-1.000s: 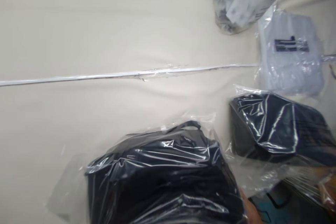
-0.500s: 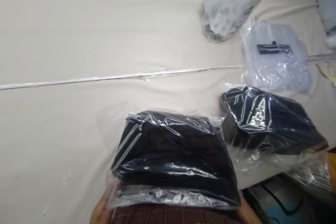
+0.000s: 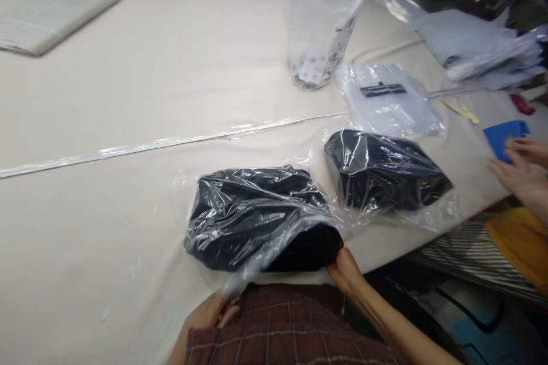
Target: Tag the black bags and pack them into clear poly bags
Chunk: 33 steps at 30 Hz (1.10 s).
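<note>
A black bundle (image 3: pixel 308 245), seemingly folded cloth, lies at the table's near edge inside a clear plastic bag (image 3: pixel 240 199). The bag's mouth faces me, and its edge slants across the front, baring the bundle's right part. My left hand (image 3: pixel 212 309) is closed on the bag's gathered edge, just below the bundle's front. At the near right corner, my right hand (image 3: pixel 342 268) grips the bag and bundle, with its fingertips hidden behind them. Just to the right sits a second bagged black bundle (image 3: pixel 385 174), untouched by my hands.
Behind the second bundle lies a pile of clear bags (image 3: pixel 389 102). A tall white plastic bag (image 3: pixel 325 23) stands behind it. A folded grey-white sheet (image 3: pixel 64 8) rests far left. Another person's hands (image 3: pixel 524 168) handle a blue piece (image 3: pixel 505 138) at the right.
The view has tilted up and shifted right. The bagged bundle now rests flatter on the table. My left hand has pulled the bag's edge toward me, slanting the mouth and exposing the black bundle.
</note>
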Tool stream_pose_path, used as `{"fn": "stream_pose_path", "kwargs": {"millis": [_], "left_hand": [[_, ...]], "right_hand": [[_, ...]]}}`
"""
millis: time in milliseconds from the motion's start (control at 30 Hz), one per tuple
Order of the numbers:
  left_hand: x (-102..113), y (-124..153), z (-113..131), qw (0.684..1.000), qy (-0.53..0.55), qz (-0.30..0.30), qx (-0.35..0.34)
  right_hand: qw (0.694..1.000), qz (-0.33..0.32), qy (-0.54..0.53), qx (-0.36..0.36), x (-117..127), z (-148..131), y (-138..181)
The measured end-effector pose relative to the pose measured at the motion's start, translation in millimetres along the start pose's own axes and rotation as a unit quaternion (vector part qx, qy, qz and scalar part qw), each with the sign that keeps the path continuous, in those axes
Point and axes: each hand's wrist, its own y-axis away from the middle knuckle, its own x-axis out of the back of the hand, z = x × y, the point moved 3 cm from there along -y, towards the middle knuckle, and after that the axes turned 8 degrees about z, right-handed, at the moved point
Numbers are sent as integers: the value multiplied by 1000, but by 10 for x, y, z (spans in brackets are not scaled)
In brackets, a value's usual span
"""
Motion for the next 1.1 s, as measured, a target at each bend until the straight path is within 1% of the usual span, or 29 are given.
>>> {"fn": "stream_pose_path", "kwargs": {"millis": [33,100,133,167,233,300,333,367,400,433,500,567,633,733,800,867,933,1000,1067,1100], "left_hand": [[-22,-113,172,997,37,-26,-61],[-83,-363,549,973,88,-69,-200],[-127,-488,718,961,73,-63,-259],[-190,-607,856,952,26,-41,-302],[-368,-808,1030,928,-107,25,-357],[-566,-952,1076,890,-217,89,-392],[-645,-1009,1065,874,-249,115,-402],[-701,-1064,1039,866,-267,132,-402],[-731,-1119,1006,865,-276,139,-395],[-737,-1177,973,872,-277,138,-380],[-696,-1302,916,895,-270,131,-330],[-651,-1431,873,917,-266,136,-265],[-687,-1536,847,931,-272,132,-203],[-925,-1594,883,941,-284,110,-151],[-1122,-1586,975,942,-290,106,-131],[-1269,-1588,1110,943,-292,116,-111],[-1326,-1630,1263,945,-283,133,-94],[-1297,-1720,1407,947,-270,152,-82],[-1209,-1845,1522,947,-264,169,-70],[-1158,-1913,1566,946,-263,175,-64]], "right_hand": [[999,-15,5,30,-49,0,-25],[995,-44,16,86,-144,-13,-51],[992,-55,23,109,-187,-20,-53],[989,-62,28,129,-228,-24,-50],[981,-78,45,169,-312,-31,-41],[969,-95,75,216,-389,-54,-51],[961,-102,94,238,-415,-75,-70],[953,-108,115,259,-428,-104,-100],[944,-112,138,277,-422,-138,-139],[935,-115,162,293,-396,-175,-184],[917,-119,209,317,-284,-242,-271],[903,-121,247,331,-124,-279,-319],[891,-122,273,341,26,-284,-297],[873,-146,301,355,171,-287,-162],[861,-161,316,364,268,-341,-76],[865,-129,317,366,423,-470,-64],[883,-62,292,363,611,-648,-135],[909,-4,231,347,755,-803,-262],[933,8,172,315,783,-864,-407],[946,-4,151,287,744,-849,-478]]}}
